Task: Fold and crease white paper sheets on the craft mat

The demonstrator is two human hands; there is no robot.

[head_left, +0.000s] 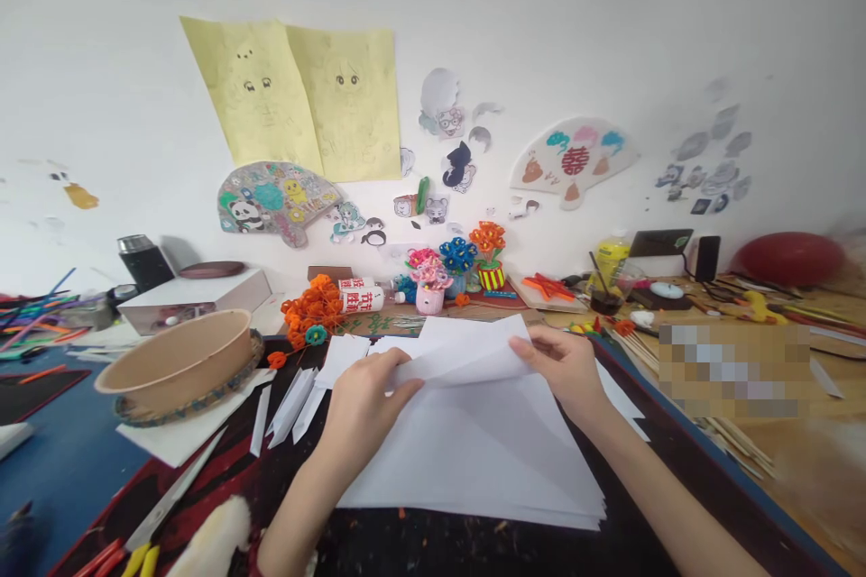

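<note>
A white sheet of paper is raised between my two hands, its near edge bent up above a stack of white paper. At its left end, my left hand pinches the sheet between thumb and fingers. My right hand grips the opposite end, with the thumb on the near side. Underneath, the stack lies flat on a dark mat. Left of my left hand are several folded white paper strips.
Scissors lie at the lower left, below a tan bowl. Orange craft flowers and small pots of flowers stand behind the paper. Thin wooden sticks lie to the right. A drink cup stands at the back right.
</note>
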